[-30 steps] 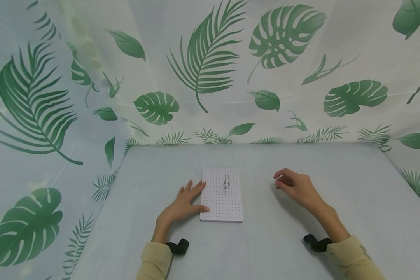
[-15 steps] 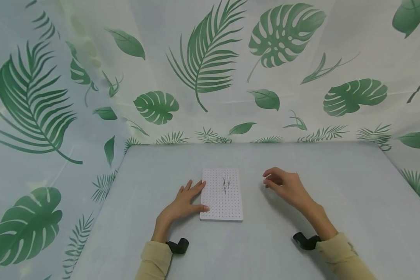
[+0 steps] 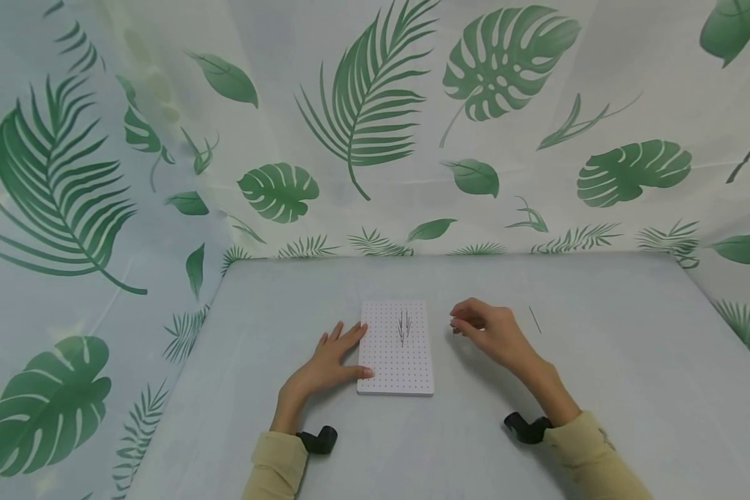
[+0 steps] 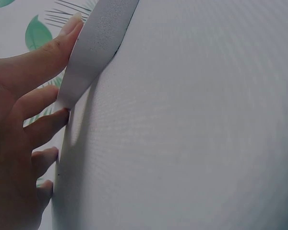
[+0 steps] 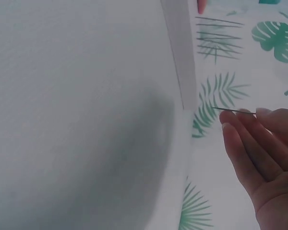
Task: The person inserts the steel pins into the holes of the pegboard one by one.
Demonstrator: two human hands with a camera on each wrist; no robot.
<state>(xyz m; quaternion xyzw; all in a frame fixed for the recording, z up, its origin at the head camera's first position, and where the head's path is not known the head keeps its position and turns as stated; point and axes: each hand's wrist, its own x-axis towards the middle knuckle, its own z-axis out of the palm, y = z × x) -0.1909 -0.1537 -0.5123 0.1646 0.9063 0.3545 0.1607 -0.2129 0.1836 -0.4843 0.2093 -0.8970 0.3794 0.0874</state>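
A white board (image 3: pixel 395 371) with rows of small holes lies on the table. Several thin dark needles (image 3: pixel 403 335) stand in its upper right part. My left hand (image 3: pixel 321 364) rests at the board's left edge, thumb on the near corner, fingers spread and fairly straight. In the left wrist view its thumb and fingertips touch the board's side (image 4: pixel 98 43). To the right of the board, above the table, my right hand (image 3: pixel 490 333) pinches a needle (image 5: pixel 235 110) between thumb and fingertips; the needle's thin end sticks out past them in the right wrist view.
One more needle (image 3: pixel 534 319) lies on the pale table (image 3: pixel 600 375), to the right of my right hand. A cloth with green leaves (image 3: pixel 537 194) hangs along the back and sides of the table. Each wrist carries a small black camera (image 3: pixel 528 427).
My right hand has moved left toward the board with the needle, uncovering the needle lying on the table. The left hand and the board have stayed in place.
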